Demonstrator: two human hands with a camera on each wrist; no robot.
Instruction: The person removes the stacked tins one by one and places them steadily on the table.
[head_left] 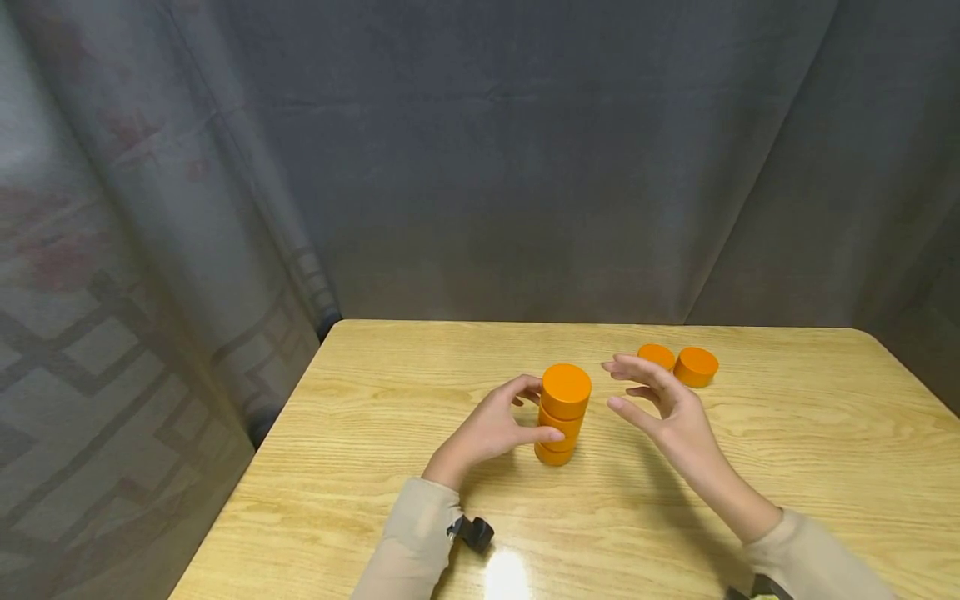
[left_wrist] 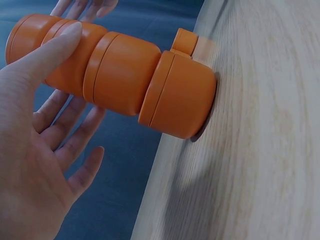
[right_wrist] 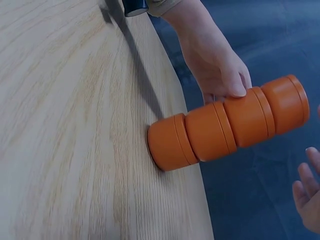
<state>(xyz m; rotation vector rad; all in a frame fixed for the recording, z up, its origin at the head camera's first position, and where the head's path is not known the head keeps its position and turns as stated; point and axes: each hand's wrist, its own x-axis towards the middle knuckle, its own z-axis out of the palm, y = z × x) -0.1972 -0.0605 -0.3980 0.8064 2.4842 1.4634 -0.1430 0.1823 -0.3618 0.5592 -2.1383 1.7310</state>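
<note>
Several round orange lidded jars (head_left: pixel 566 390) stand in one upright stack on the table. My left hand (head_left: pixel 489 427) is around the stack from the left. In the left wrist view its thumb (left_wrist: pixel 62 47) lies against the second jar from the top, and its fingers reach behind the stack. To the right of the stack, my right hand (head_left: pixel 675 417) is held above the table, fingers apart and holding nothing. The right wrist view shows the whole stack (right_wrist: pixel 205 131) resting on the table, with the left thumb (right_wrist: pixel 234 82) touching it.
Two more orange jars, one (head_left: pixel 697 367) and another (head_left: pixel 655 356) partly hidden by my right hand, sit side by side farther back. The wooden table (head_left: pixel 390 367) ends at a grey curtain (head_left: pixel 487 208). Black wrist devices (head_left: pixel 472 533) are on both sleeves.
</note>
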